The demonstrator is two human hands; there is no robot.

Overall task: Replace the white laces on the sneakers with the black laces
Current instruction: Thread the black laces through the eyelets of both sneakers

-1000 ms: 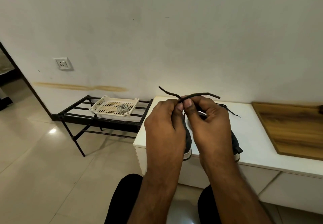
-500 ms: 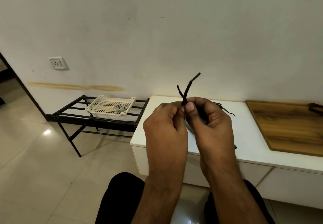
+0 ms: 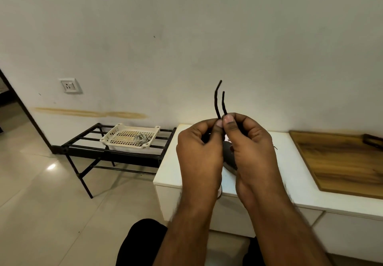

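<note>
Both black lace ends (image 3: 219, 102) now stand upright side by side, no longer crossed as a moment ago. I see my left hand (image 3: 200, 153) and right hand (image 3: 249, 147) pinching them between thumbs and curled fingers above the sneaker (image 3: 229, 158) on the white bench (image 3: 172, 168). Pale laces (image 3: 142, 138) lie in the basket (image 3: 116, 134).

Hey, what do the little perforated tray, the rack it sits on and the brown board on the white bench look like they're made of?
Tray: probably moulded plastic, cream and matte, judging by its even grid of slots and rounded rim.
Rack: likely metal painted black, going by its thin straight bars and legs.
Board: wood or a wood-look laminate, showing brown grain streaks and a smooth, low-sheen face.
</note>
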